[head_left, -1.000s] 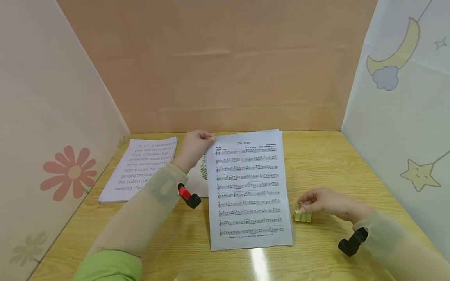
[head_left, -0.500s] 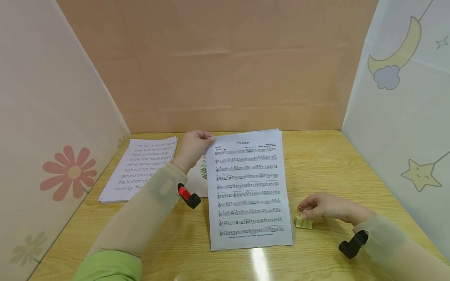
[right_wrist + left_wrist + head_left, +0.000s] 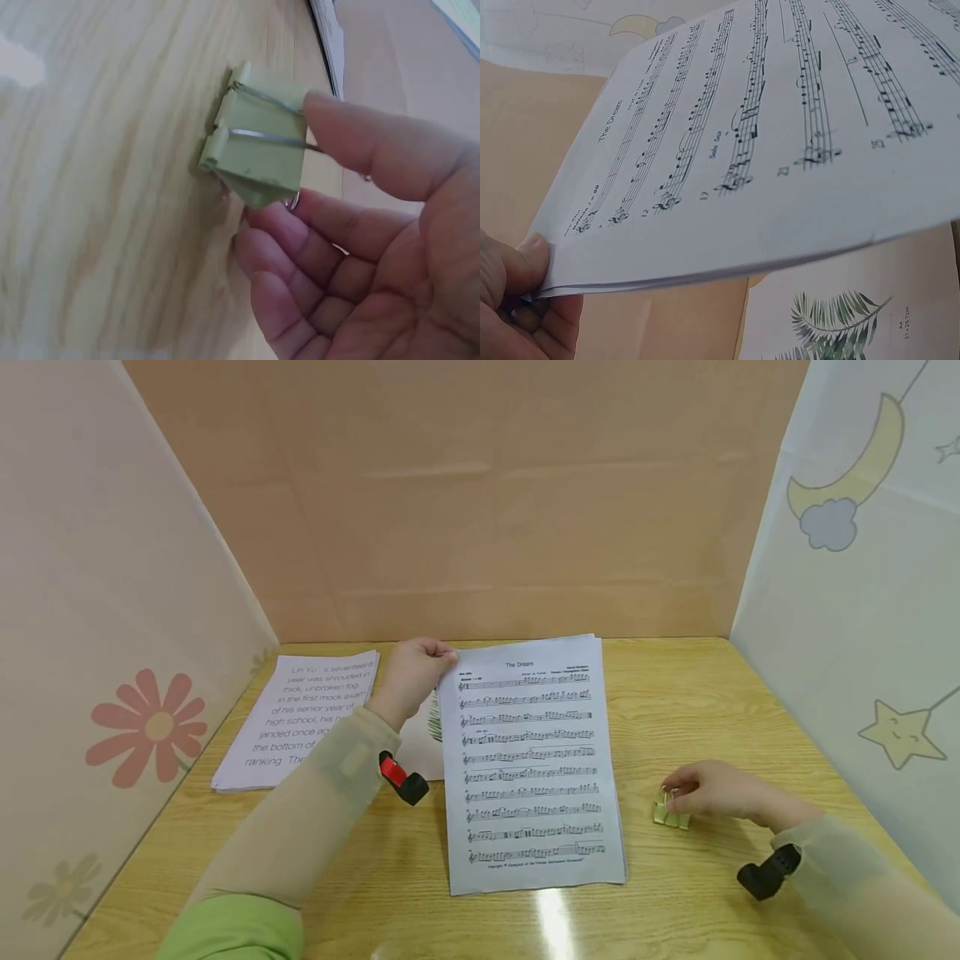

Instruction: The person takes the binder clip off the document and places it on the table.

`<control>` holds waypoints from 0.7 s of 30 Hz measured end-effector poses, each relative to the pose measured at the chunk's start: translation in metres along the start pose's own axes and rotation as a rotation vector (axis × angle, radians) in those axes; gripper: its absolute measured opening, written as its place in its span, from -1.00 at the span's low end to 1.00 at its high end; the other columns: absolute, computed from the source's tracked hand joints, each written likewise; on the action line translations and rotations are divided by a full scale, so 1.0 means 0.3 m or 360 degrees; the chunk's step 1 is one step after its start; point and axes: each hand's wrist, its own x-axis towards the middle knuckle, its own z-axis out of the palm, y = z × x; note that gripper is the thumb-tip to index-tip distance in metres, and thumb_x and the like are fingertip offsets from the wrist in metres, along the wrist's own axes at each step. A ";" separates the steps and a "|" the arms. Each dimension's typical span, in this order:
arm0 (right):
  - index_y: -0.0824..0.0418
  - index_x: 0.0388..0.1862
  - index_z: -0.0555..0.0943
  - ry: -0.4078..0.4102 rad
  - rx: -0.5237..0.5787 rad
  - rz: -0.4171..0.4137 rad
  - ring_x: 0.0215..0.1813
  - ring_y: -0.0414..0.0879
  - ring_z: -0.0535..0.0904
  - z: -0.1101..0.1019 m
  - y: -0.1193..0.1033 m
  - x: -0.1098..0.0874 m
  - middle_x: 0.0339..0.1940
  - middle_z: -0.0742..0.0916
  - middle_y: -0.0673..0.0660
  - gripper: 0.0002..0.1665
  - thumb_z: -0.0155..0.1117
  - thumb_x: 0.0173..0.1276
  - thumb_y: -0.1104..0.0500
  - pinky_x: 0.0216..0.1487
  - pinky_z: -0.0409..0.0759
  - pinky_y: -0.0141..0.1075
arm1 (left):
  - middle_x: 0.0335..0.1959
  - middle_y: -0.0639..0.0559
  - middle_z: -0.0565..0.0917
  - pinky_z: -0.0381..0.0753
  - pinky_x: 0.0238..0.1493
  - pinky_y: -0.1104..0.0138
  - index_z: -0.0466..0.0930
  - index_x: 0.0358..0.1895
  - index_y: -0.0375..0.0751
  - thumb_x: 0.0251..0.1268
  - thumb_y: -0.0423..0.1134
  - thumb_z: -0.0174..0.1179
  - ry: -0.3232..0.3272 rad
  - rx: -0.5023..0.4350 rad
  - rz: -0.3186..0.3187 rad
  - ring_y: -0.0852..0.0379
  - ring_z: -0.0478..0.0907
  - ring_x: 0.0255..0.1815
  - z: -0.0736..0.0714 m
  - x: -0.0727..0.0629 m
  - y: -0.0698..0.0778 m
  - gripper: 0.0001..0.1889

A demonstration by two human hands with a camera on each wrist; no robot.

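My left hand (image 3: 415, 678) pinches the upper left corner of a stack of sheet music (image 3: 528, 768) titled "The Dream". In the left wrist view the thumb lies on top of the sheets (image 3: 735, 172) and the fingers curl underneath. To the right of the stack, my right hand (image 3: 727, 793) holds a yellow-green binder clip (image 3: 670, 815) by its wire handles. The right wrist view shows the thumb on one handle and a finger behind the clip (image 3: 262, 139). Its jaws look closed, with no paper between them.
A second stack of printed pages (image 3: 300, 710) lies at the left on the wooden table (image 3: 675, 693). A sheet with a green leaf picture (image 3: 422, 743) is partly hidden under the left hand and music. Patterned panels stand at both sides.
My right hand first dipped slightly toward me with the binder clip, then moved right and away from the sheet music. The left hand and the music have stayed in place.
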 end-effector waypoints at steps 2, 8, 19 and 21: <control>0.48 0.10 0.54 0.0037 -0.0047 0.0023 0.00 0.15 0.57 -0.013 0.017 -0.007 -0.03 0.67 0.24 -0.37 0.39 0.23 0.03 -0.07 0.56 -0.05 | -0.24 -0.05 0.66 0.57 -0.10 0.13 0.68 -0.17 -0.16 0.34 -0.19 0.20 -0.0001 -0.0011 -0.0005 0.03 0.55 -0.25 0.001 0.000 -0.001 -0.85; 0.53 0.11 0.51 0.0104 -0.0154 0.0094 -0.01 0.19 0.57 -0.061 0.082 -0.027 -0.06 0.66 0.28 -0.32 0.36 0.25 0.00 -0.07 0.55 0.02 | -0.25 -0.04 0.66 0.56 -0.06 0.08 0.68 -0.18 -0.14 0.34 -0.18 0.21 -0.0003 -0.0016 -0.0030 0.01 0.56 -0.25 0.002 -0.003 0.000 -0.85; 0.61 0.11 0.45 0.0106 -0.0239 0.0214 -0.07 0.15 0.57 -0.136 0.177 -0.049 -0.12 0.67 0.25 -0.24 0.35 0.26 -0.04 -0.10 0.54 0.01 | -0.24 -0.05 0.65 0.55 -0.05 0.08 0.67 -0.18 -0.16 0.33 -0.19 0.21 0.0003 -0.0027 -0.0043 0.01 0.54 -0.25 0.003 -0.002 0.003 -0.86; 0.60 0.12 0.45 0.0104 -0.0251 0.0219 -0.10 0.09 0.57 -0.136 0.178 -0.046 -0.14 0.66 0.21 -0.23 0.35 0.26 -0.05 -0.14 0.54 -0.03 | -0.24 -0.05 0.65 0.56 -0.09 0.11 0.68 -0.18 -0.15 0.34 -0.18 0.21 0.0002 -0.0024 -0.0048 0.01 0.54 -0.24 0.002 -0.003 0.003 -0.85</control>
